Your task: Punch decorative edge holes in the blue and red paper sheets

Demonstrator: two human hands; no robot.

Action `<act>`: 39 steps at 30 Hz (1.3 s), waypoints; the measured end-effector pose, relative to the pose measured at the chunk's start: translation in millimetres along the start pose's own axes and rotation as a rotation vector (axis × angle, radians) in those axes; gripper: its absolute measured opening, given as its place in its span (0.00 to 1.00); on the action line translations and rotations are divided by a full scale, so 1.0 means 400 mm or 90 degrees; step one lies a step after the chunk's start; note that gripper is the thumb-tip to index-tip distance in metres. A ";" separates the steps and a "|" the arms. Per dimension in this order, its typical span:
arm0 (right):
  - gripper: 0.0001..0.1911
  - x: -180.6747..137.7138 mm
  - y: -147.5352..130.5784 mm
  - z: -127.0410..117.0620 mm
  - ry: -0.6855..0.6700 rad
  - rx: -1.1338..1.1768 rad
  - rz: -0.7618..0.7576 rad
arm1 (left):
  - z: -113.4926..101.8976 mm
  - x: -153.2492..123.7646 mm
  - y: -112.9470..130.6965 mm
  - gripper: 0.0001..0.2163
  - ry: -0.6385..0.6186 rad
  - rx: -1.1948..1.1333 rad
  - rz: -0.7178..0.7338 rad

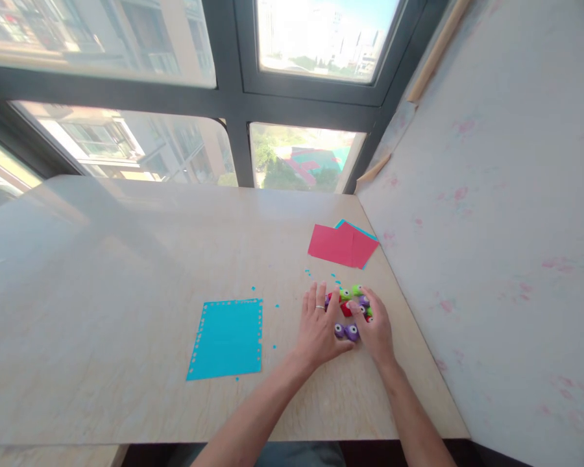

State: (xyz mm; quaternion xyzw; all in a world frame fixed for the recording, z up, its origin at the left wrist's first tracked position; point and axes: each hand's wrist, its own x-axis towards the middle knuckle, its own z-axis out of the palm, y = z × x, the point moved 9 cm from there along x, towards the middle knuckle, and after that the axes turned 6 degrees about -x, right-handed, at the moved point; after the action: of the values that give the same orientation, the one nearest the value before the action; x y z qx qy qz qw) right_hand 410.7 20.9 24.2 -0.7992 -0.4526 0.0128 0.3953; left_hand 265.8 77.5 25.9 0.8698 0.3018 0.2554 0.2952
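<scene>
Left hand (318,327) and right hand (377,329) cupped around small coloured punches (346,310); whether any is gripped, cannot tell. Purple pair (352,333) between hands, aligned left-to-right; hole-edged blue sheet (228,340) leftward, nearer left hand.

The person's two forearms are bare for their whole visible length, fuller toward the bottom edge and narrowing to slender wrists. The left hand (318,331) has slim fingers and wears a thin, silver-coloured metal band ring (320,307), which appears to sit on the middle finger, below its middle joint. The band looks plain and narrow, too small for any engraving to be made out. The right hand (377,327) and its wrist are bare. Below, between the forearms, shows a strip of muted grey-blue cloth clothing (299,455); what garment it belongs to cannot be told.
</scene>
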 end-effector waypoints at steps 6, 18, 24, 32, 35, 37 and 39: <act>0.24 -0.016 -0.019 0.004 0.006 0.008 -0.018 | 0.003 0.034 0.024 0.46 -0.036 0.022 0.029; 0.30 0.007 -0.016 0.004 -0.016 -0.042 -0.097 | -0.022 0.035 0.035 0.25 0.001 0.066 0.068; 0.23 0.021 -0.026 0.010 -0.064 -0.078 -0.200 | -0.033 0.027 0.037 0.21 0.025 0.114 0.050; 0.19 -0.012 -0.063 -0.014 0.026 -0.187 -0.267 | -0.042 0.001 0.033 0.22 0.027 0.157 0.025; 0.22 -0.023 -0.081 -0.009 0.020 -0.223 -0.302 | -0.041 -0.011 0.025 0.29 0.014 0.153 0.037; 0.21 -0.029 -0.092 -0.007 0.018 -0.242 -0.322 | -0.041 -0.018 0.021 0.32 0.009 0.153 0.046; 0.18 -0.033 -0.099 -0.008 0.021 -0.250 -0.336 | -0.042 -0.022 0.020 0.31 0.008 0.155 0.050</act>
State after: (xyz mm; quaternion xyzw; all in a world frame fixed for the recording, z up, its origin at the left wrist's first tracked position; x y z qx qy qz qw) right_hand 375.9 20.2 47.6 -0.7155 -0.6313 -0.1907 0.2306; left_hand 252.2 72.4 40.6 0.9087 0.2984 0.2338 0.1749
